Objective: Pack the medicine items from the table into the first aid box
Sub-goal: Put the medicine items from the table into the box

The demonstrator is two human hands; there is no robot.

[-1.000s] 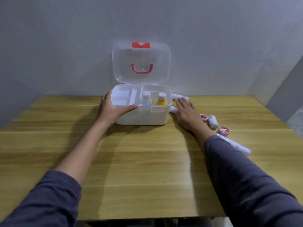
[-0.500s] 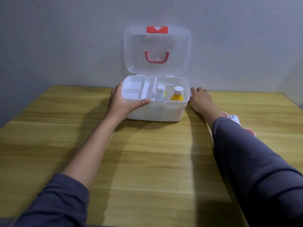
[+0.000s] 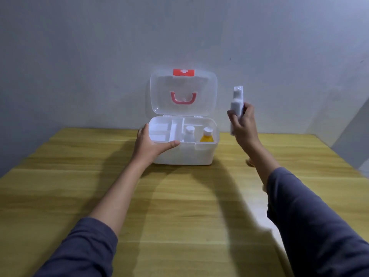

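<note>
The white first aid box [image 3: 199, 154] stands open at the table's far middle, its clear lid [image 3: 183, 92] upright with a red handle and red cross tag. Inside, at the right, stand a white bottle [image 3: 189, 133] and a yellow bottle [image 3: 207, 134]; the white tray [image 3: 161, 129] on the left holds nothing I can see. My left hand [image 3: 151, 145] grips the box's front left corner, thumb on the rim. My right hand [image 3: 244, 124] is raised to the right of the box, holding a white packaged medicine item [image 3: 237, 102] upright. The package is blurred.
The wooden table [image 3: 179, 206] reaches back to a grey wall. My right forearm and sleeve [image 3: 311, 216] cover the table's right side, hiding whatever lies there. A small blurred bit [image 3: 249, 162] peeks out beside that forearm.
My right hand has lifted off the table beside the box and now holds a white package in the air. The left hand still grips the box. The view has tilted and shifted.
</note>
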